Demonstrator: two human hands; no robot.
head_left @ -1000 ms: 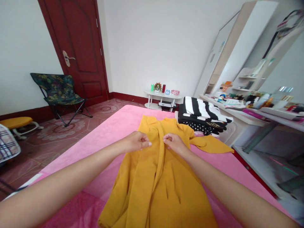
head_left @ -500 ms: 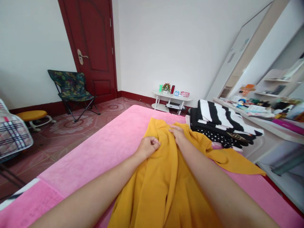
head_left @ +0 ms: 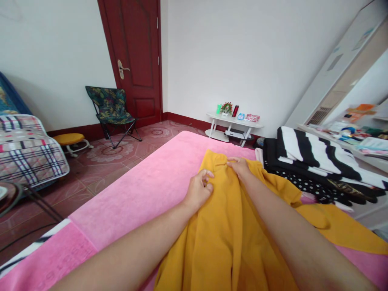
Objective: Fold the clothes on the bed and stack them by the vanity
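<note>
A mustard-yellow garment (head_left: 230, 238) lies spread on a pink bed cover (head_left: 142, 194), its far end pointing away from me. My left hand (head_left: 199, 189) rests on the garment's left side near the top, fingers curled and pinching the fabric. My right hand (head_left: 240, 166) reaches a little farther, gripping the cloth close to the top edge. Both forearms stretch over the garment. One yellow sleeve (head_left: 342, 228) trails off to the right.
A stack of folded clothes (head_left: 312, 165) with black-and-white stripes and polka dots sits on the bed's right side. Beyond are a small white table (head_left: 233, 123), a folding chair (head_left: 112, 113), a yellow stool (head_left: 71, 141), a red door (head_left: 136, 60) and a cluttered shelf (head_left: 360, 133).
Both hands have slid farther up the yellow garment toward its top edge. My view has turned left, bringing the door and chair toward the middle.
</note>
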